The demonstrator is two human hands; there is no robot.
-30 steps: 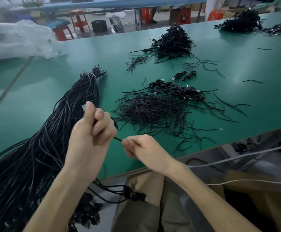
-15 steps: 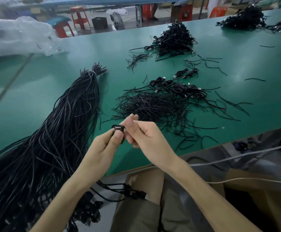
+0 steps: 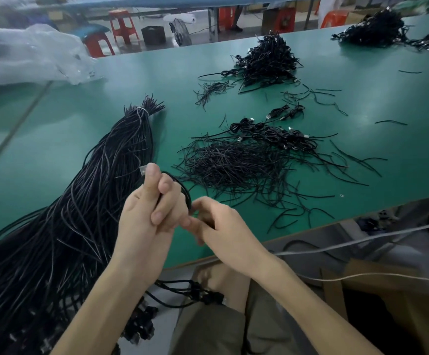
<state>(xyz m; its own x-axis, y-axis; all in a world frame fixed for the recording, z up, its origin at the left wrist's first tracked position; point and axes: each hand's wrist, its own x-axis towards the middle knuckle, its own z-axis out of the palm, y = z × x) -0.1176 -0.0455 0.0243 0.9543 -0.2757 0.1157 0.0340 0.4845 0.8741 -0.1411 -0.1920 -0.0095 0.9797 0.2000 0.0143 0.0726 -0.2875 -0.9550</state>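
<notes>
Head view is showing the work seemingly partway: coiled cables (image 3: 275,135) are lying finished on the table (image 3: 54,149), while the big bundle (image 3: 80,201) is waiting uncoiled. The left hand (image 3: 149,219) is gripping one cable (image 3: 187,194), looped round its curled fingers, plug end poking up beside the thumb. The right hand (image 3: 223,226) is pinching the loop's lower edge, probably about to bind it; loose ties (image 3: 234,167) are lying near.

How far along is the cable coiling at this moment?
Done: a row of coiled cables lies on the green table, a larger heap behind it. In hand: the left hand holds one cable loop, and the right hand pinches it. Left: the big bundle of straight cables, apparently most of the work.
</notes>
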